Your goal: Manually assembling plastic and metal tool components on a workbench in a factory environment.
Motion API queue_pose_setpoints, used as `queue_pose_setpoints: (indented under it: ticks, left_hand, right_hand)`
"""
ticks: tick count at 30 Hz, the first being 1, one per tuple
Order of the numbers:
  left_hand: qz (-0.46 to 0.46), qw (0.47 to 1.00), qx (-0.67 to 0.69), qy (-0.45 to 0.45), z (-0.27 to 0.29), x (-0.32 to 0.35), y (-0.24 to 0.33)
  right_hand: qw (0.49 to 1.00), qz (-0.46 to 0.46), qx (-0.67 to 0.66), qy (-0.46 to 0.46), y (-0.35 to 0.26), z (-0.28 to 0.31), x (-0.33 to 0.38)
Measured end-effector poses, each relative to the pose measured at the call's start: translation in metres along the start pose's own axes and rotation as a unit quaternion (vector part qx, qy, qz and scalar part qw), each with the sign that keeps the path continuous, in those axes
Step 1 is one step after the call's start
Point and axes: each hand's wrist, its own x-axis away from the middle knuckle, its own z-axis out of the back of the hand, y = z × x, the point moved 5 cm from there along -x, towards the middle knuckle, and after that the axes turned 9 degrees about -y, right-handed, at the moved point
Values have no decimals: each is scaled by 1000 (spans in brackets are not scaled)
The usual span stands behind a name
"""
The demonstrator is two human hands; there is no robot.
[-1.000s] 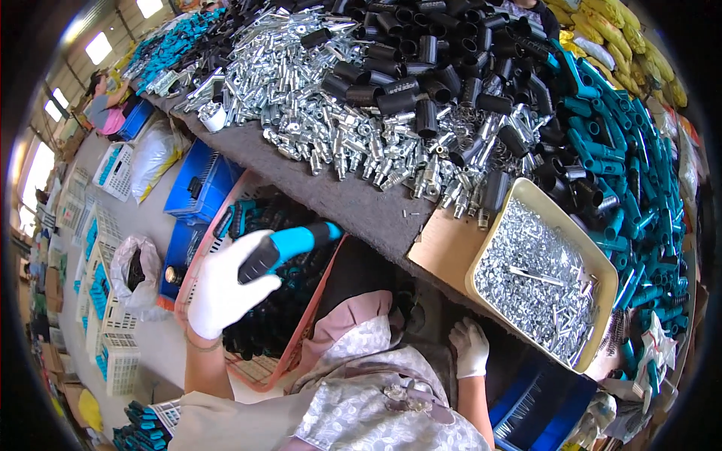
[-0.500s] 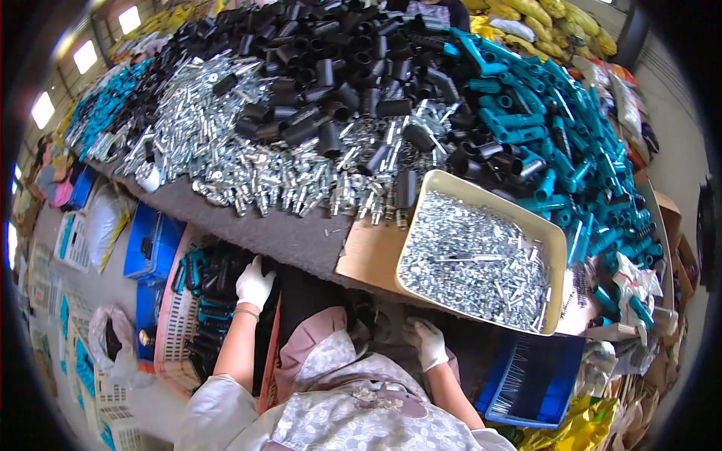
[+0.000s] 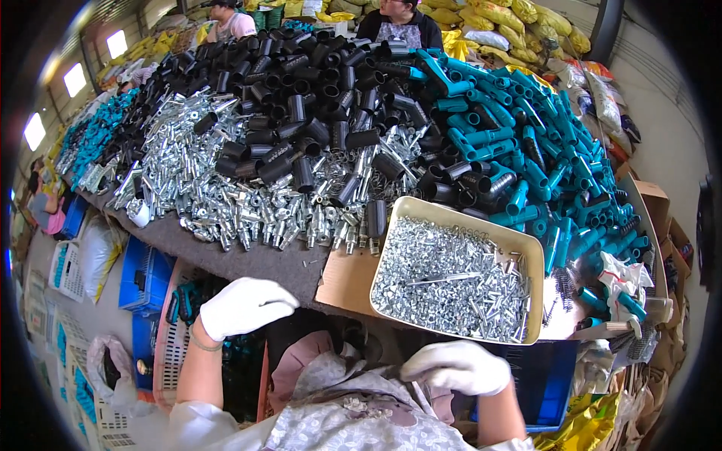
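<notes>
Both of my hands wear white gloves and are raised in front of my lap, below the table's near edge. My left hand hovers by the grey cloth edge, its fingers stretched to the right with nothing seen in them. On the other side my right hand is held below a cream tray, fingers extended leftward and slightly bent; no object shows in it. Small metal pieces fill the tray, which rests partly on a cardboard sheet. Behind lie heaps of metal fittings, black tubes and teal tubular parts.
A pink slatted crate with teal and black parts stands below left, beside blue crates. Another blue crate sits below the tray. Across the table are a person in dark sleeves and another in pink.
My left hand has risen out of the pink crate and moved toward the table edge. My right hand has lifted from beside my lap. The view has tilted up, showing people across the table.
</notes>
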Motion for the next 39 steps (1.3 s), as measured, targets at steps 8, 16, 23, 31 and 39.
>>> queue_pose_setpoints:
  ticks: [8, 16, 23, 31, 39]
  left_hand:
    - [-150, 941, 53, 298, -3, -69, 57]
    - [-104, 900, 114, 407, -52, -78, 7]
    - [-125, 901, 74, 408, -54, -77, 9]
    - [-126, 892, 54, 431, -55, -76, 15]
    - [-125, 889, 94, 431, -54, -75, 5]
  right_hand:
    - [858, 6, 419, 298, -70, 176, -98]
    - [682, -334, 607, 234, 0, 255, -199]
    - [734, -368, 519, 237, 13, 267, -208]
    - [721, -393, 466, 330, 13, 247, -209]
    - [719, -231, 468, 459, 4, 261, -181]
